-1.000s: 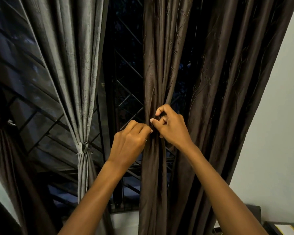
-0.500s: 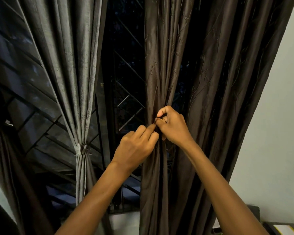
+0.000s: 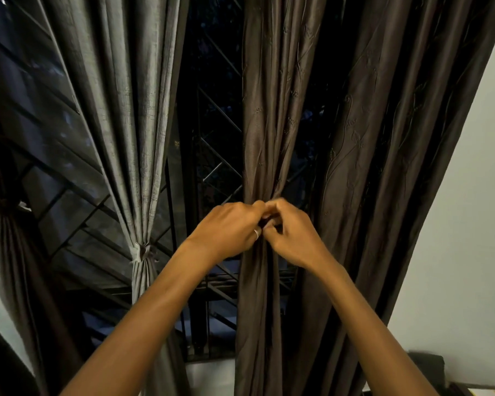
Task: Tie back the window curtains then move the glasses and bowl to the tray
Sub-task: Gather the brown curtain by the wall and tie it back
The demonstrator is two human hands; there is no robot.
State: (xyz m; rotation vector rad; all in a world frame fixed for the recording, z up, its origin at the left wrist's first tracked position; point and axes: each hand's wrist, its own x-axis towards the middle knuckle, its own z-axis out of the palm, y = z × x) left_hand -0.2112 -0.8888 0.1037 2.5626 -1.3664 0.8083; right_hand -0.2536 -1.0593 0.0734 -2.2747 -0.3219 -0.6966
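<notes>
A dark brown curtain (image 3: 272, 115) hangs in front of me, gathered into a narrow bunch at hand height. My left hand (image 3: 229, 230) and my right hand (image 3: 293, 232) meet at that gathered spot, fingers curled and pinching the fabric or a tie there; the tie itself is hidden between my fingers. A grey curtain (image 3: 126, 110) to the left is tied back with a knot (image 3: 143, 251). A brown curtain (image 3: 9, 252) at the far left is tied too. A wider brown curtain panel (image 3: 397, 167) hangs loose on the right. No glasses, bowl or tray are in view.
Behind the curtains is a dark window with a metal grille (image 3: 215, 155). A white wall (image 3: 463, 224) stands on the right. A dark object (image 3: 429, 367) and a yellowish item (image 3: 486, 391) sit at the bottom right corner.
My left hand has moved right and up against my right hand, so both now close together on the gathered brown curtain. The bunch looks tighter.
</notes>
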